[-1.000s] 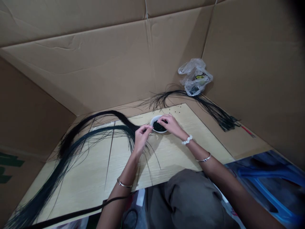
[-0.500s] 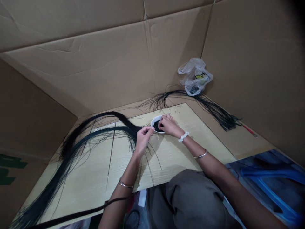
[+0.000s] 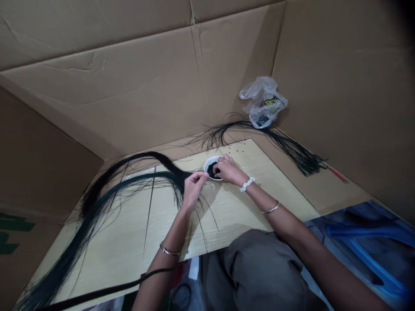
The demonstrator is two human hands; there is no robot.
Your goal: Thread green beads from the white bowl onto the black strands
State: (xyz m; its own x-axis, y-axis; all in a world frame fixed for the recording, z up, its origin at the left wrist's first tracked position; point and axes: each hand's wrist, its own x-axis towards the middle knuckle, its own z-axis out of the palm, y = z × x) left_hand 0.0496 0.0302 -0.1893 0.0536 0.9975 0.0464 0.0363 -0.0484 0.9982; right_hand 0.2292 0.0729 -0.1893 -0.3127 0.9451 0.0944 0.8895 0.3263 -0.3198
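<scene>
My left hand [image 3: 193, 185] is closed in a pinch on the end of a thin dark strand, just left of a small white bowl [image 3: 207, 163] that holds tiny dark pieces. My right hand [image 3: 227, 169] lies over the bowl with its fingertips pinched down among those pieces; what they grip is too small to make out. A long bundle of dark strands [image 3: 106, 194] sweeps from my left hand across the pale wooden board [image 3: 136, 233] to the lower left.
Cardboard walls [image 3: 145, 86] close in the back and both sides. A second bunch of dark strands [image 3: 292, 149] lies at the back right, below a crumpled clear plastic bag [image 3: 262, 101]. A blue plastic thing [image 3: 366, 250] sits low right. My knee [image 3: 256, 272] is at the board's near edge.
My right hand has drawn left over the bowl and closed its fingertips into the dark pieces. My left hand keeps its pinch on the strand, hardly moved.
</scene>
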